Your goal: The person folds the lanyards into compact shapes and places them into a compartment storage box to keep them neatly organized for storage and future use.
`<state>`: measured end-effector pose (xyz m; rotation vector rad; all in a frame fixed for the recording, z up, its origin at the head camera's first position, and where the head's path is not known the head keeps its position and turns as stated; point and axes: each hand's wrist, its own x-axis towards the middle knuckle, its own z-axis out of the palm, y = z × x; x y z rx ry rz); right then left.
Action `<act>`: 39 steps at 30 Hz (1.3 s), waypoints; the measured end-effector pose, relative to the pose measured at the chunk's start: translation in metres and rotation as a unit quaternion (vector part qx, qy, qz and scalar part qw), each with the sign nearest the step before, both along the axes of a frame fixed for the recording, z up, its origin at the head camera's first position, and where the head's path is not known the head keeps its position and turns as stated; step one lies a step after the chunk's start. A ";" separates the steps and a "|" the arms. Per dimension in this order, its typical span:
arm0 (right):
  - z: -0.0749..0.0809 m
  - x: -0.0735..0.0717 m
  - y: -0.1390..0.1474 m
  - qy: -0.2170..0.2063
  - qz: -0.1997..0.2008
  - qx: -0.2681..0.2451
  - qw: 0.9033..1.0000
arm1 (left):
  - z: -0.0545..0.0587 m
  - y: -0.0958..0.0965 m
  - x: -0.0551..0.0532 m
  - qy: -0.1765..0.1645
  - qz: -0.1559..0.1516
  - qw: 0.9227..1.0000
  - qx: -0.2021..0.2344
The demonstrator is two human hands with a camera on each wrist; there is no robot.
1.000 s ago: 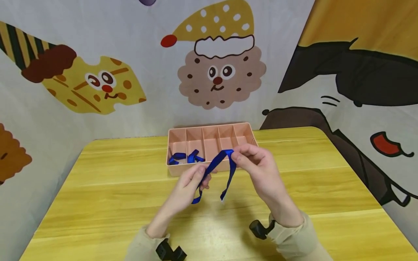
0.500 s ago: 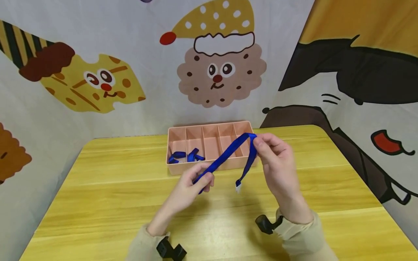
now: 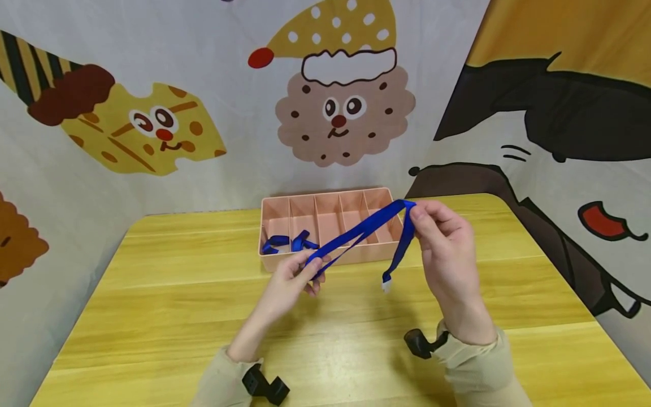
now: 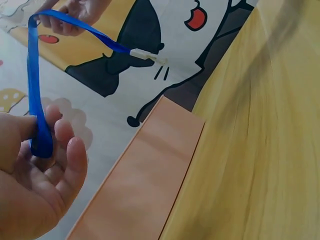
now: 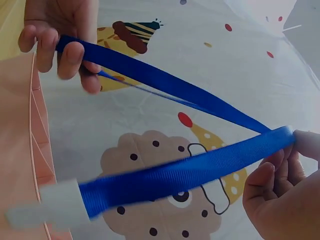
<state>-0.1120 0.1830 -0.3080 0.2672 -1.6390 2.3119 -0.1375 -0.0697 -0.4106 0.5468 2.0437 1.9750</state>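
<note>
A blue ribbon lanyard is stretched between my two hands in front of the box. My left hand pinches its lower left part between thumb and fingers, where the ribbon folds into a loop. Higher and to the right, my right hand pinches the ribbon at a bend with thumb and fingertips. From that bend a free end hangs down, tipped with a white fitting that looks like a clip. In the left wrist view, the lanyard rises from my left hand toward the right hand.
A pink box with several compartments stands at the back of the wooden table. Blue ribbon pieces lie in its leftmost compartment, others in the one beside it. A cartoon-printed cloth hangs behind.
My right hand has moved right and up, drawing the lanyard out longer. The white fitting has come into view on the hanging end. My left hand has shifted slightly and still holds the ribbon.
</note>
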 end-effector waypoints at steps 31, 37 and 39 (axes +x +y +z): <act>-0.009 0.021 -0.032 0.070 0.084 0.165 0.980 | 0.023 0.020 0.027 0.151 0.035 0.986 -0.069; -0.010 0.021 -0.033 0.070 0.081 0.161 0.981 | 0.020 0.018 0.027 0.088 0.016 0.996 -0.025; -0.010 0.021 -0.034 0.066 0.075 0.158 0.982 | 0.018 0.017 0.027 0.082 0.008 0.997 -0.008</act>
